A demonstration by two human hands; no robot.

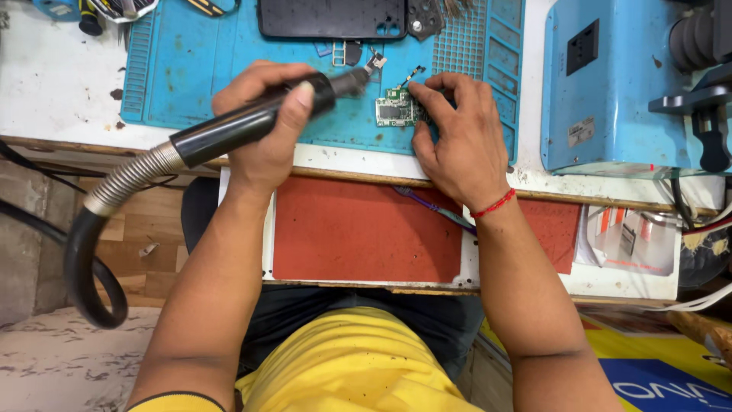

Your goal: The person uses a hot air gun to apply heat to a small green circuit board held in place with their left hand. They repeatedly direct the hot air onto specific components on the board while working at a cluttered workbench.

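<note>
My left hand (267, 126) grips a black hot-air wand (252, 118) whose metal nozzle points right at a small green circuit board (395, 111). A ribbed metal and black hose (99, 221) trails from the wand down to the left. The board lies on a blue work mat (198, 61). My right hand (454, 137) rests on the mat beside the board, fingertips pinched at its right edge, holding it down. A red thread band circles that wrist.
A black phone back shell (332, 17) lies at the mat's far edge. A blue machine (618, 76) stands at the right. Tools sit at the top left. A red-topped pull-out shelf (366, 229) lies below the bench edge, with papers at its right.
</note>
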